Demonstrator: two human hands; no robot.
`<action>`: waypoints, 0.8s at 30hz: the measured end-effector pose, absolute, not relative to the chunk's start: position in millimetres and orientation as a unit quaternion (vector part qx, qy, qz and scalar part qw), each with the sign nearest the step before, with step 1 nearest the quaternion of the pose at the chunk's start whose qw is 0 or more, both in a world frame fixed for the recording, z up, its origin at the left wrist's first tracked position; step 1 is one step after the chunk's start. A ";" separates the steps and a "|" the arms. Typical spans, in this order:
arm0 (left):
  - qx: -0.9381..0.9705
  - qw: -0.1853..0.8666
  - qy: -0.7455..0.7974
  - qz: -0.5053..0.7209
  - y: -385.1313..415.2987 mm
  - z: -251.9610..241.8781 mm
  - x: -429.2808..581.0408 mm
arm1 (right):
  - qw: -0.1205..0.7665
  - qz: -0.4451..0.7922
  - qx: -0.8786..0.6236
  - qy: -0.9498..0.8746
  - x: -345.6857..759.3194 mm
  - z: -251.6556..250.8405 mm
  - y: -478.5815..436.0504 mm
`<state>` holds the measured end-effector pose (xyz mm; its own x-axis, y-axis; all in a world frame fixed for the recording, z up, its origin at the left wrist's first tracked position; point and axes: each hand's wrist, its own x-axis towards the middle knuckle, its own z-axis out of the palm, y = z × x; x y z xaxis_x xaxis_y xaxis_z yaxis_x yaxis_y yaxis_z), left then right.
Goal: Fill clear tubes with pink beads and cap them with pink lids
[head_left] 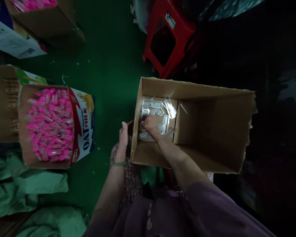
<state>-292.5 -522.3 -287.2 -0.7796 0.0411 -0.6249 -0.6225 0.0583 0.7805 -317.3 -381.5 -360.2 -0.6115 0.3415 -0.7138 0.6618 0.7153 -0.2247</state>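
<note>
A tall cardboard box (160,153) lies in front of me, with several clear plastic pieces (169,108) scattered inside its left part. My right hand (149,123) reaches into the box among these pieces near the left wall; its fingers are bent, and whether they grip a piece is too blurred to tell. Outside the box, my left hand (123,133) is beside the left wall, thumb up, its other fingers hidden behind the box edge. A green bead bracelet (119,163) circles the left wrist. One thin white piece (184,108) rests farther right in the box.
An oat milk carton (85,128) full of pink-capped tubes (51,125) stands on the green floor (106,65) at left. More boxes are at top left. A red stool (160,36) stands behind the box. Green sacks (39,187) lie at lower left.
</note>
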 end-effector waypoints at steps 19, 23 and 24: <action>-0.082 0.289 0.693 0.655 -511.6 -289.9 -311.2 | 0.247 -0.394 0.403 0.788 -322.8 -371.6 -368.4; -0.071 0.294 0.700 0.647 -510.5 -287.0 -314.4 | 0.251 -0.503 0.388 0.730 -313.5 -364.1 -351.1; -0.071 0.297 0.701 0.645 -510.8 -287.2 -315.6 | 0.248 -0.537 0.380 0.711 -309.3 -359.3 -344.2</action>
